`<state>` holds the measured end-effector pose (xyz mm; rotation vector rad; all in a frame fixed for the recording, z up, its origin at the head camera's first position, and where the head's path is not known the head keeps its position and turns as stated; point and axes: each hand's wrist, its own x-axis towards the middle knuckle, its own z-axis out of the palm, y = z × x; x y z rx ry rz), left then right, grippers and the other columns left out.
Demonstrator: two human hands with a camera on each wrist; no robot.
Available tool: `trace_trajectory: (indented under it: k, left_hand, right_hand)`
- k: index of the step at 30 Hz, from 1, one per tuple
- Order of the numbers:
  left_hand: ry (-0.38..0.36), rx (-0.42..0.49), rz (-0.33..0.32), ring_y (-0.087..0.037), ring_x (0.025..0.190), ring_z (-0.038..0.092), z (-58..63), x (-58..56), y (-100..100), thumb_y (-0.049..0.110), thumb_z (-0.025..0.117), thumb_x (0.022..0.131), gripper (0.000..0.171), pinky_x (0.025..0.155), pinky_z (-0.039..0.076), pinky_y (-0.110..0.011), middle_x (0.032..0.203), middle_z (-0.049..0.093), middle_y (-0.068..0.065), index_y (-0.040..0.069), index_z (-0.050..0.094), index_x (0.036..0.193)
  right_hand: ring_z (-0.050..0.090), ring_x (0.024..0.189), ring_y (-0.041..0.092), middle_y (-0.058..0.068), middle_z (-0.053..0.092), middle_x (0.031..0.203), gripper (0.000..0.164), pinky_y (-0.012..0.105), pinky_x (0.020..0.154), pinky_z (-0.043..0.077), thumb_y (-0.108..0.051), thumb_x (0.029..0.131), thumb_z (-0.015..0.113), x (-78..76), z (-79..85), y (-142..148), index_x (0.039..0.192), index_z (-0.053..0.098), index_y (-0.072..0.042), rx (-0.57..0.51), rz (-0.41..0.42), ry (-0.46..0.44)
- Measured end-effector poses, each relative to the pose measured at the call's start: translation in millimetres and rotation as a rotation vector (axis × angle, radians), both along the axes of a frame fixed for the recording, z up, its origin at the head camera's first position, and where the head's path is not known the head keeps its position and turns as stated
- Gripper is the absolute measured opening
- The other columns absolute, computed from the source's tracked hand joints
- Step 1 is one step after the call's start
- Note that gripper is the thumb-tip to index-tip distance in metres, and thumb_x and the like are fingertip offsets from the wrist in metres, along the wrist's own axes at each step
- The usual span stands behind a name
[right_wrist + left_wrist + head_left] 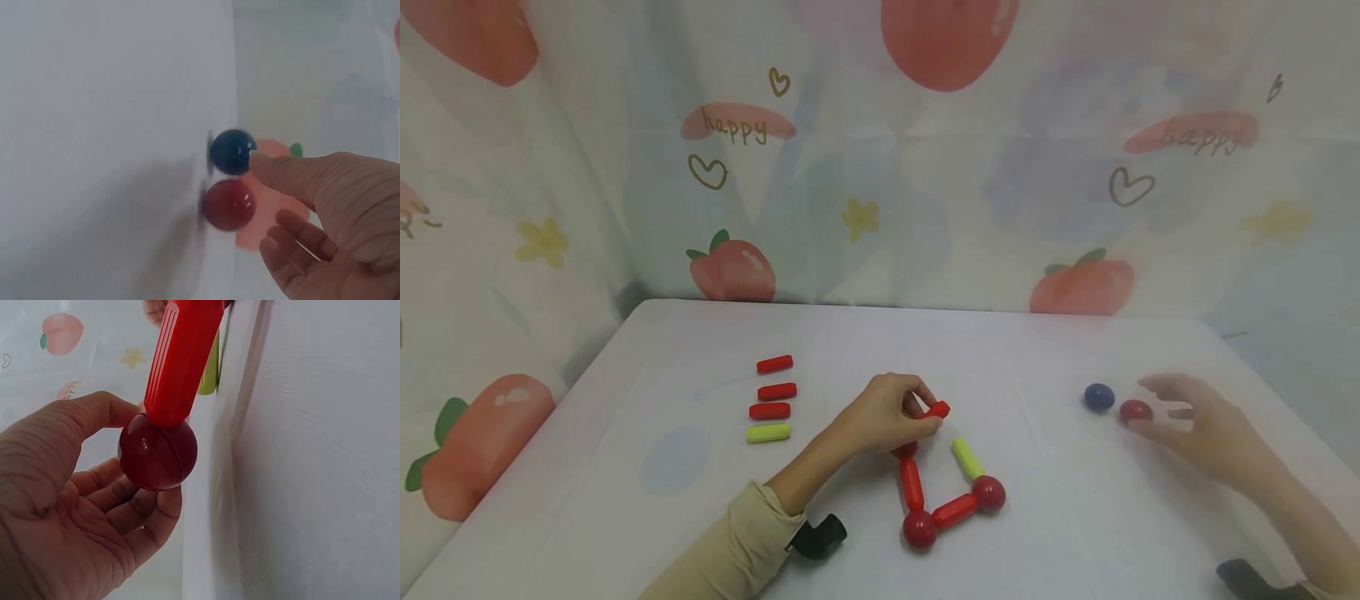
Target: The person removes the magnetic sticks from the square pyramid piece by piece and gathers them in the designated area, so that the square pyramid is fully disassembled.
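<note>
My left hand (pixel 891 408) pinches a red rod (pixel 937 409) between thumb and fingertips, above a joined frame. The frame has a red ball (pixel 157 453) under this hand, a red rod (pixel 911 483) running from it to a near red ball (pixel 919 529), and another red rod (pixel 956 511) reaching a third red ball (pixel 988 493). A yellow-green rod (pixel 967 458) extends from that third ball. At the right, my right hand (pixel 1213 429) is beside a loose red ball (pixel 229 205), its thumb and fingers spread apart around it. A blue ball (pixel 233 152) lies just left of the red one.
Three loose red rods (pixel 770 411) and one yellow-green rod (pixel 768 433) lie in a column left of my left hand. The white table (pixel 1030 367) ends at a printed cloth backdrop (pixel 940 200). A black wrist mount (pixel 818 537) sits near the left sleeve.
</note>
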<state>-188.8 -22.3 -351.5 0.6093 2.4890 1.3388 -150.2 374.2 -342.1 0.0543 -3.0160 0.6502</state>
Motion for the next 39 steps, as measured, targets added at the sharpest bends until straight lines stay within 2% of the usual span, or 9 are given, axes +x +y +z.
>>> trace_trajectory:
  k: [3,6,10,15,20,24,29,33,39]
  left_hand:
    - [-0.019,0.029,0.000,-0.015,0.056,0.064,-0.6,0.1,0.1,0.011,0.077,0.089,0.021,0.053,0.055,-0.025,0.079,0.065,-0.001,0.007,0.070,0.108]
    - [-0.027,0.066,0.010,-0.014,0.058,0.063,-1.4,-0.1,-0.4,0.012,0.076,0.090,0.022,0.053,0.054,-0.025,0.078,0.067,-0.001,0.006,0.070,0.110]
    - [-0.042,0.119,0.029,-0.012,0.063,0.062,-2.1,0.3,-0.8,0.014,0.075,0.091,0.025,0.056,0.052,-0.025,0.078,0.069,0.001,0.007,0.070,0.114]
    - [-0.107,0.180,0.036,-0.012,0.070,0.064,-5.1,1.0,-0.9,0.019,0.074,0.094,0.031,0.062,0.053,-0.025,0.082,0.073,0.002,0.011,0.067,0.123]
    - [-0.164,0.239,-0.002,-0.014,0.082,0.071,-9.2,0.3,-10.7,0.015,0.072,0.095,0.040,0.075,0.058,-0.028,0.093,0.075,0.000,0.010,0.063,0.133]
    - [-0.093,0.220,-0.108,-0.015,0.089,0.072,-7.7,-2.5,-25.2,0.008,0.075,0.092,0.044,0.085,0.059,-0.029,0.100,0.074,-0.002,0.006,0.062,0.134]
    - [0.032,0.117,-0.196,-0.011,0.086,0.069,-1.0,-4.4,-42.4,0.005,0.080,0.086,0.039,0.080,0.058,-0.023,0.099,0.072,-0.001,0.005,0.067,0.122]
    - [0.070,0.026,-0.207,-0.010,0.081,0.067,0.3,-3.1,-52.8,0.007,0.084,0.083,0.032,0.075,0.057,-0.023,0.094,0.071,0.004,0.009,0.069,0.111]
    - [0.071,-0.020,-0.246,-0.012,0.080,0.062,-7.6,0.5,-62.5,0.009,0.084,0.082,0.023,0.071,0.055,-0.023,0.090,0.068,0.008,0.016,0.069,0.100]
  right_hand:
    - [0.063,0.099,0.045,0.027,0.063,0.117,0.056,0.047,0.078,0.060,-0.025,0.087,0.083,10.9,4.7,-30.6,0.131,0.058,0.000,0.025,0.047,0.138]
    - [0.067,0.087,0.024,0.009,0.070,0.104,0.043,0.027,0.069,0.058,-0.018,0.083,0.086,22.0,3.5,-67.7,0.119,0.066,-0.006,-0.028,0.199,0.231]
    - [0.062,0.084,0.004,-0.005,0.070,0.103,0.032,0.021,0.071,0.057,-0.022,0.086,0.084,32.8,0.9,-107.5,0.113,0.070,-0.013,-0.149,0.398,0.122]
    - [0.059,0.082,-0.001,-0.014,0.066,0.099,0.032,0.022,0.072,0.056,-0.034,0.089,0.080,37.6,-3.1,-128.5,0.115,0.070,-0.019,-0.177,0.493,-0.024]
    - [0.058,0.079,0.000,-0.016,0.065,0.095,0.028,0.022,0.071,0.055,-0.032,0.089,0.080,36.0,-4.8,-130.2,0.112,0.070,-0.021,-0.175,0.519,-0.042]
    - [0.059,0.080,0.000,-0.016,0.064,0.095,0.026,0.022,0.072,0.055,-0.032,0.089,0.079,34.2,-2.3,-129.4,0.111,0.069,-0.022,-0.169,0.510,-0.070]
    - [0.058,0.080,0.001,-0.016,0.063,0.093,0.026,0.021,0.072,0.055,-0.032,0.089,0.079,33.6,-0.6,-128.7,0.111,0.068,-0.023,-0.172,0.497,-0.096]
    - [0.057,0.081,0.000,-0.016,0.063,0.093,0.026,0.022,0.072,0.054,-0.032,0.090,0.079,33.7,-3.3,-127.8,0.111,0.068,-0.023,-0.189,0.525,-0.082]
    - [0.057,0.082,0.000,-0.016,0.063,0.094,0.026,0.022,0.072,0.054,-0.031,0.090,0.079,34.0,-3.9,-128.4,0.111,0.067,-0.023,-0.196,0.534,-0.077]
